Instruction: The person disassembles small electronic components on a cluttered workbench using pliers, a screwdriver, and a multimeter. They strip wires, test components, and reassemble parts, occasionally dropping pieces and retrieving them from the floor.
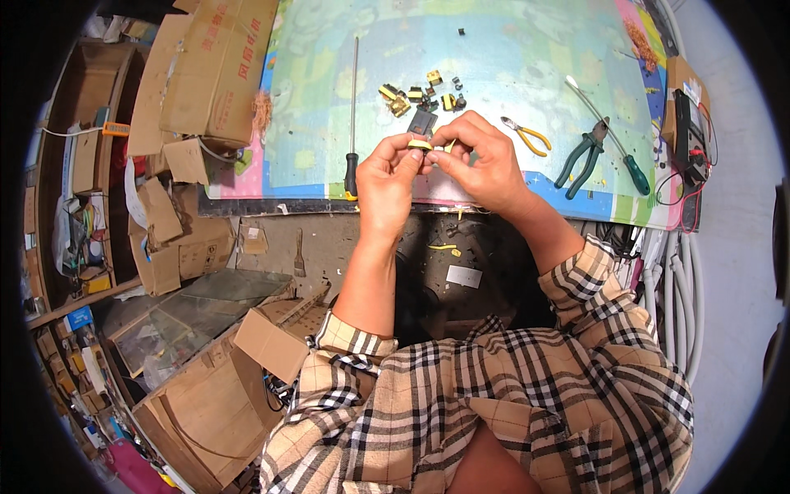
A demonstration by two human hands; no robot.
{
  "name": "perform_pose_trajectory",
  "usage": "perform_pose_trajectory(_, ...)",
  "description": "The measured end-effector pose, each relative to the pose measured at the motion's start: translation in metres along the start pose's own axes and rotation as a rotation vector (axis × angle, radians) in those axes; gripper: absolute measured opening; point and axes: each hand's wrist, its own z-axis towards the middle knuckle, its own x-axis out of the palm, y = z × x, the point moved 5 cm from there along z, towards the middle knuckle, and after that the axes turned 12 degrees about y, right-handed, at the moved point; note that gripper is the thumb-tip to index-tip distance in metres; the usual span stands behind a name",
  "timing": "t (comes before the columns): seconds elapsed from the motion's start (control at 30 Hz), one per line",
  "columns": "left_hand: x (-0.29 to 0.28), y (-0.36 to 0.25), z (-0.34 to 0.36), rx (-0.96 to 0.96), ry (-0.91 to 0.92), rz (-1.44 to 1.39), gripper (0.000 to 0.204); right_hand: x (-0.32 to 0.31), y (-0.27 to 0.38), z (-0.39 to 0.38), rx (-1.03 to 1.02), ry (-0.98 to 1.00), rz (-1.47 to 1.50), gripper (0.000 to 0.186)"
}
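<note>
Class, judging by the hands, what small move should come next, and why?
Probably the right hand should draw the yellow strip outward: it appears between that thumb and forefinger, while the left hand pinches the small yellow-banded part.

Around us we see a cardboard box near a wooden shelf on the left, a brush and a white card on the floor, and pale pipes bunched on the right.
</note>
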Motion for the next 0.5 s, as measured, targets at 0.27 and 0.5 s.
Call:
perform_pose_trajectory(0.27, 0.0, -0.004, -0.004, 0.177, -0.146, 0.444, 0.017, -0.003, -0.004, -0.001, -0.002, -0.074, -0.078, 0.011)
perform_pose_trajectory(0.5, 0.008, -0.021, -0.01, 0.343, -0.181, 0.797, 0.018, -0.004, -0.005, -0.002, 0.001, -0.076, -0.065, 0.01)
